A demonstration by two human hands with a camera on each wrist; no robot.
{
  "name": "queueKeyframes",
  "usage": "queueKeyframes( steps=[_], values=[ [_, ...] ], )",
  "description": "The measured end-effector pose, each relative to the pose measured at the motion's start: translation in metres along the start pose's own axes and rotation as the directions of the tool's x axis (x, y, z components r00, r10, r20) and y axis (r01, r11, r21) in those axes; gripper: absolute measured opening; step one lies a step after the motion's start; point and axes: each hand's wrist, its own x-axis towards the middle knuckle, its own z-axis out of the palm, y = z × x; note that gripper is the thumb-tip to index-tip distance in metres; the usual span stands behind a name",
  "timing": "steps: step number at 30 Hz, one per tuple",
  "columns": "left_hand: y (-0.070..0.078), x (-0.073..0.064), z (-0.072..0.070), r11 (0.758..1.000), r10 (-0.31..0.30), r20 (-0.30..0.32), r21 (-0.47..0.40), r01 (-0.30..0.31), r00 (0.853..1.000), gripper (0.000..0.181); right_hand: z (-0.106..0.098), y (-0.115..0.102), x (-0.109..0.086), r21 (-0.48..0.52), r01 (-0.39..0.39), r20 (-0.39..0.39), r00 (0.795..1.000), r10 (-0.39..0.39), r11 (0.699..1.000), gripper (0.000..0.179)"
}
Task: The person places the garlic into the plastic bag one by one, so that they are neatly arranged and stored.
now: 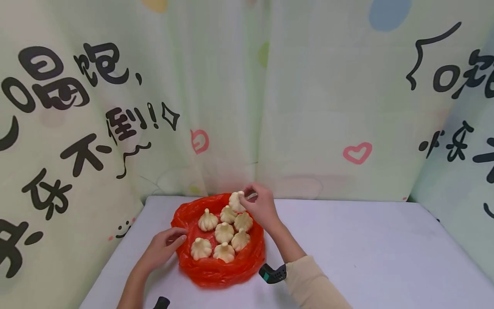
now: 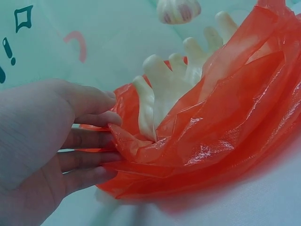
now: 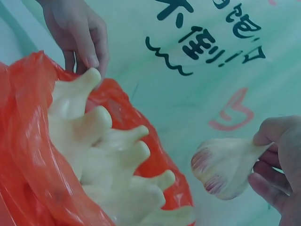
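Observation:
Several pale garlic bulbs (image 1: 224, 232) sit stems up in a red plastic bag (image 1: 216, 274) whose rim is rolled down. My right hand (image 1: 260, 206) pinches one garlic bulb (image 3: 223, 167) by its stem above the bag's far right edge; purple streaks show on its base in the right wrist view. At the bag's left side, my left hand (image 1: 164, 249) touches the rim with its fingers. The left wrist view shows those fingers (image 2: 89, 139) fairly straight against the red plastic, not curled round it.
The bag stands on a white table (image 1: 347, 249), near its back edge. Behind and at both sides hangs a pale green curtain (image 1: 308, 107) with black lettering and pink hearts. A dark wrist device (image 1: 273, 274) sits by my right sleeve (image 1: 312, 283).

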Motion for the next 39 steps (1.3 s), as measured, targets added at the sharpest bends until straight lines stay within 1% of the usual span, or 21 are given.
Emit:
queueKeyframes(
  steps=[2,6,9,11,13,17,18,23,29,31,36,39],
  values=[
    [0.000,0.000,0.001,1.000,-0.008,-0.004,-0.010,0.008,1.000,0.025,0.005,-0.003,0.000,0.013,0.009,0.019,1.000,-0.009,1.000,0.007],
    [0.000,0.001,0.003,1.000,-0.014,-0.008,-0.015,0.014,1.000,0.024,0.015,-0.009,-0.002,0.027,-0.008,0.064,0.998,0.006,1.000,0.009],
    [-0.001,0.002,0.000,1.000,-0.023,-0.017,-0.008,0.023,1.000,0.023,0.024,-0.015,-0.002,0.022,-0.010,0.091,0.996,0.008,1.000,0.009],
    [0.000,0.003,0.001,1.000,-0.020,-0.015,-0.002,0.020,1.000,0.024,0.028,-0.017,-0.004,0.019,-0.011,0.097,0.995,0.010,1.000,0.009],
    [0.000,0.003,0.001,1.000,-0.012,-0.019,0.006,0.012,1.000,0.024,0.034,-0.019,-0.005,0.009,-0.012,0.114,0.993,0.011,1.000,0.010],
    [-0.001,0.000,0.000,1.000,-0.006,-0.024,0.021,0.006,1.000,0.023,0.047,-0.025,-0.009,0.002,-0.026,0.179,0.984,0.025,1.000,0.013],
    [-0.001,-0.001,0.000,1.000,-0.006,-0.021,0.021,0.007,1.000,0.023,0.050,-0.026,-0.010,-0.003,-0.017,0.190,0.982,0.018,1.000,0.013],
    [0.001,-0.002,0.000,1.000,-0.002,-0.003,0.019,0.002,1.000,0.025,0.062,-0.029,-0.016,-0.045,0.003,0.207,0.978,0.006,0.999,0.014],
    [0.001,-0.001,0.001,1.000,-0.004,0.009,0.019,0.004,1.000,0.025,0.068,-0.030,-0.021,-0.088,-0.039,0.289,0.955,0.063,0.995,0.015],
    [0.002,-0.001,0.002,1.000,0.000,0.011,0.012,0.000,1.000,0.026,0.069,-0.029,-0.021,-0.109,-0.054,0.299,0.951,0.084,0.993,0.015],
    [0.002,-0.001,0.001,1.000,0.007,0.013,0.007,-0.007,1.000,0.025,0.075,-0.025,-0.022,-0.134,-0.061,0.310,0.945,0.101,0.989,0.015],
    [0.003,-0.002,0.000,1.000,0.008,0.017,0.011,-0.008,1.000,0.025,0.079,-0.023,-0.024,-0.148,-0.065,0.326,0.939,0.111,0.987,0.015]
  ],
)
